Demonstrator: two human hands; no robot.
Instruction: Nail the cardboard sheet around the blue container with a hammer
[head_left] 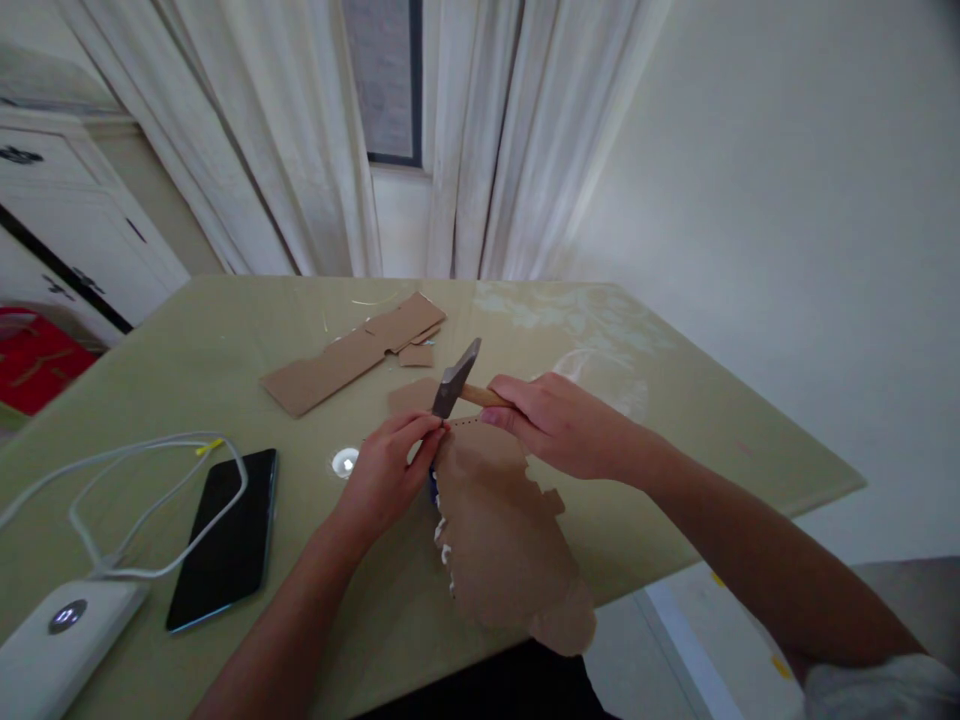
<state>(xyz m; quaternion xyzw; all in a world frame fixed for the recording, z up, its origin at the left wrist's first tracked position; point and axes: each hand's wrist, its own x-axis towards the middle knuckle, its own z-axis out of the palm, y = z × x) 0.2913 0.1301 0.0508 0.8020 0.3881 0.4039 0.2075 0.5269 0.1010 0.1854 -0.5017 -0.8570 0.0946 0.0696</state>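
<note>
My right hand [559, 425] grips the wooden handle of a small hammer [455, 380], whose dark metal head hangs just above my left fingertips. My left hand [390, 470] pinches a small dark object upright on a torn piece of brown cardboard [502, 530]; the object is mostly hidden by my fingers. The cardboard lies at the table's near edge and overhangs it slightly.
A second cardboard strip [352, 355] with small scraps lies farther back on the greenish table [675, 420]. A black phone [229, 535], a white cable [135, 480] and a white power bank [64, 645] sit at the left. Curtains and a white cabinet stand behind.
</note>
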